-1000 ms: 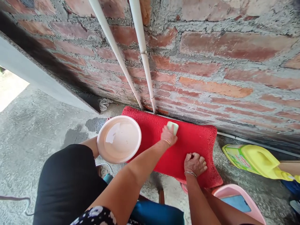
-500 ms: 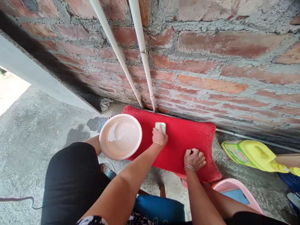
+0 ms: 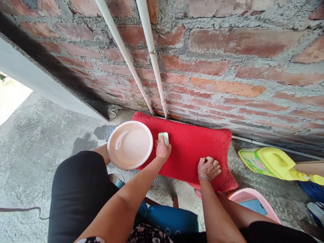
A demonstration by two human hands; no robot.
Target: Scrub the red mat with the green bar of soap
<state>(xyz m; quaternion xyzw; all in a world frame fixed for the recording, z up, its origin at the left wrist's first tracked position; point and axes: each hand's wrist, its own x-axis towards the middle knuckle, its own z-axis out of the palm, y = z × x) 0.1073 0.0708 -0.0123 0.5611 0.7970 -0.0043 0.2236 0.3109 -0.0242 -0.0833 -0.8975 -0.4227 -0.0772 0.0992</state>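
A red mat (image 3: pixel 187 148) with a shaggy border lies spread out before me, its far edge along the wall. My left hand (image 3: pixel 163 148) is closed around a pale green scrub brush (image 3: pixel 163 137) with a small hole near its far end. The brush rests flat on the left part of the mat; its underside is hidden. Toward the right end, my right hand (image 3: pixel 209 168) presses down on the mat with curled fingers. A pale pink basin (image 3: pixel 131 145) holding water stands over the mat's left end, close to my left hand.
A brick wall (image 3: pixel 210 67) with two white pipes (image 3: pixel 155 67) rises behind the mat. On the right lie a yellow jug (image 3: pixel 273 163) and a pink tub (image 3: pixel 268 202) with a blue item inside. A grey rag (image 3: pixel 112 110) lies by the wall at left.
My left hand has slid the brush to the left across the mat, closer to the basin. My right hand keeps its place on the mat.
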